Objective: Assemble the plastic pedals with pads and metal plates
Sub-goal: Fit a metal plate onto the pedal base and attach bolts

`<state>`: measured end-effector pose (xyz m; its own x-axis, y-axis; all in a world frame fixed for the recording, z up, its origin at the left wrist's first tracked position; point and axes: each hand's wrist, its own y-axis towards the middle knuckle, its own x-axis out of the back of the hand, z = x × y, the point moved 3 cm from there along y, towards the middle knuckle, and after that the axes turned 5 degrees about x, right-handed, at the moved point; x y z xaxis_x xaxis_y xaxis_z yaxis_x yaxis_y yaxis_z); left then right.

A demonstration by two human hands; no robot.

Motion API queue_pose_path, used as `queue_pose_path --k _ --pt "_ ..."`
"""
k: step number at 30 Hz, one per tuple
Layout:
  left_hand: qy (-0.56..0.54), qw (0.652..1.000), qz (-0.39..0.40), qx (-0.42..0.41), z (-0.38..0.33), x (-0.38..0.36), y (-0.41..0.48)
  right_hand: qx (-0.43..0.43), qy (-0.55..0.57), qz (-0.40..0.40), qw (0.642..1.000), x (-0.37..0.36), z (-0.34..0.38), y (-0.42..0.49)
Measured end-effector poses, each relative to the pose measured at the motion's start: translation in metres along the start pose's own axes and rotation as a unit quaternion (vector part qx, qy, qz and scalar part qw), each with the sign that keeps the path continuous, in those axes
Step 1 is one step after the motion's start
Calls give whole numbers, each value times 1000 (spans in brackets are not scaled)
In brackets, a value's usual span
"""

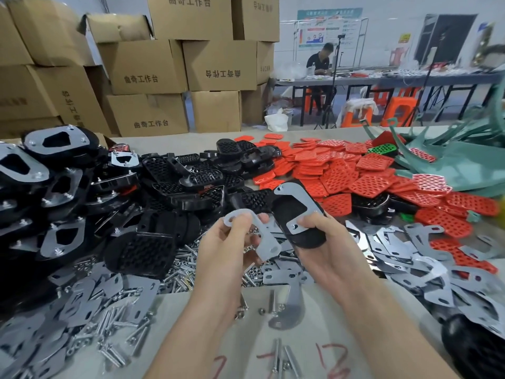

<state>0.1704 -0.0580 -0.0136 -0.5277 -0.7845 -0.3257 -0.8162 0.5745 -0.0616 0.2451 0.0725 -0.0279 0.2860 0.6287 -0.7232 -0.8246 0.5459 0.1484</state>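
Above the desk (pixel 251 340), the left hand (pixel 226 242) pinches a loose metal plate (pixel 269 242) beside the black pedal (pixel 307 240) gripped by the right hand (pixel 325 242), so a missed hole or slack pinch could drop it among the screws (pixel 177 272).

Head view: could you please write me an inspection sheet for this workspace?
Surface: table, red marks near edge.
Job's things: pedal with one plate on it; loose plate.
Clutter: heaps of pedals, pads, plates, bolts; green parts.
Hands: left hand holds loose plate; right hand holds pedal.
Cables: nothing seen.
Surroundings: boxes, seated person at far table, orange stools.
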Motion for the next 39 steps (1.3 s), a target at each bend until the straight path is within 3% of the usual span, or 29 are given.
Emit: queue_pose_path --k 4,15,19,24,28,30,31,34,37,39 --pt "36 999 -7 21 2 2 -1 0 10 33 999 -6 -1 -1" --pt "-20 998 25 57 3 2 1 -8 -9 68 998 -7 -3 -2" --pt "-66 997 35 35 4 -1 1 4 -1 35 999 -6 1 -2" --pt "-18 999 24 16 7 -6 6 90 57 -53 993 9 34 -1" --pt "-5 997 77 28 -4 -55 36 184 143 -34 972 22 73 -10" --pt "123 988 93 -15 -9 -84 57 216 179 -16 960 27 83 -14" --pt "225 968 95 -58 -7 -95 64 222 193 -11 956 28 86 -15" --pt "462 856 175 -151 14 -131 56 214 184 -30 959 24 84 -14" --pt "516 784 303 -162 39 -150 43 217 178 -63 958 24 81 -11" --pt "591 689 339 -248 41 -152 33 217 193 -50 955 23 84 -12"
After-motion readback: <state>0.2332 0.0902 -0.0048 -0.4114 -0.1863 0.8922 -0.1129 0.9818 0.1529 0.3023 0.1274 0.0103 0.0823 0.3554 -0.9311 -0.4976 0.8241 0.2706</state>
